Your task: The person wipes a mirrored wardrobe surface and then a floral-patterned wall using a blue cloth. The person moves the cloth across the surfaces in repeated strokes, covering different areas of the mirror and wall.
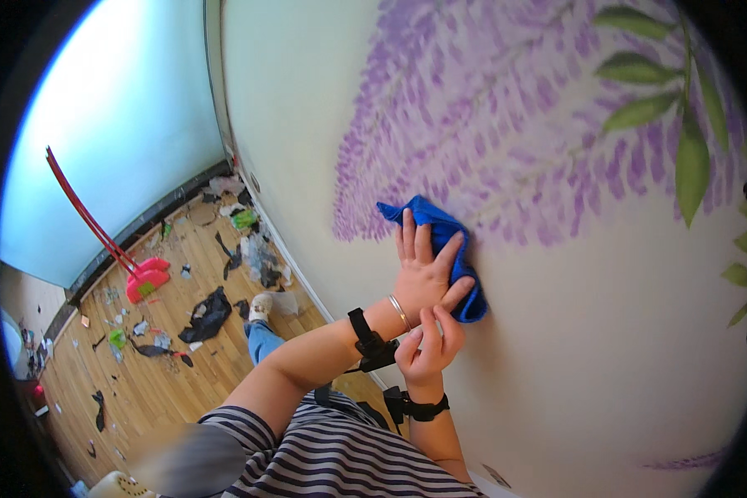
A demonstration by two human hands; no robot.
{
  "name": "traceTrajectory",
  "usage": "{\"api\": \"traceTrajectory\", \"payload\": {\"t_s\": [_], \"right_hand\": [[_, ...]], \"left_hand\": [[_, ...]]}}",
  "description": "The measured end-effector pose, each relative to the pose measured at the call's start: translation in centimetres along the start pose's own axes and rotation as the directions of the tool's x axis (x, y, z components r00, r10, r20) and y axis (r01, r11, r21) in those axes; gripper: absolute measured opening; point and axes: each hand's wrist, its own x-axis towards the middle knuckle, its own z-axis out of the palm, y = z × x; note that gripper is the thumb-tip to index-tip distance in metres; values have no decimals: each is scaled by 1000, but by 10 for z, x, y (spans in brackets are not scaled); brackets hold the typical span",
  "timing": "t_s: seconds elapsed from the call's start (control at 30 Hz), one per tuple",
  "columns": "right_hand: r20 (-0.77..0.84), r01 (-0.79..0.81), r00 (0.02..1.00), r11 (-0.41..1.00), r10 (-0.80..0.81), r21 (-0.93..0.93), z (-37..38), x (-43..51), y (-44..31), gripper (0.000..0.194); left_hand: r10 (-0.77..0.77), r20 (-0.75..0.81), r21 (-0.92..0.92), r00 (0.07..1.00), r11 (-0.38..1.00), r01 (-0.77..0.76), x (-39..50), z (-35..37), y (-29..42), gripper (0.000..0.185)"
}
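My left hand (424, 274) lies spread on a crumpled blue cloth (445, 233), pressing it against a pale wall (573, 324) painted with purple hanging blossoms (473, 124) and green leaves. The cloth sits at the lower edge of the blossoms and shows above the fingers and past the thumb. Just below the left wrist, which bears a silver bangle (400, 312), is my right hand (432, 348), its fingers loosely bent and apart, with nothing seen in it. Each forearm wears a black strap with a small device.
Wooden flooring (180, 380) at the left is strewn with plastic scraps, including a black piece (206, 315) and clear film (260, 255). A pink dustpan or broom head (146, 280) with red handles leans against a frosted glass panel (143, 124). My shoe (260, 307) stands near the baseboard.
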Motion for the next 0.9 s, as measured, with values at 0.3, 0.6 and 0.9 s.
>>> {"api": "traceTrajectory", "payload": {"t_s": [0.3, 0.6, 0.9], "right_hand": [[369, -181, 909, 981, 195, -72, 142, 28, -33, 43], [341, 78, 936, 892, 89, -445, 259, 134, -45, 60], [136, 140, 988, 796, -74, -589, 212, 358, -89, 63]], "left_hand": [[-277, 405, 65, 871, 959, 275, -23, -58, -177, 80], [-2, 178, 214, 984, 976, -37, 119, -88, -278, 72], [370, -49, 178, 928, 917, -356, 343, -169, -198, 70]]}}
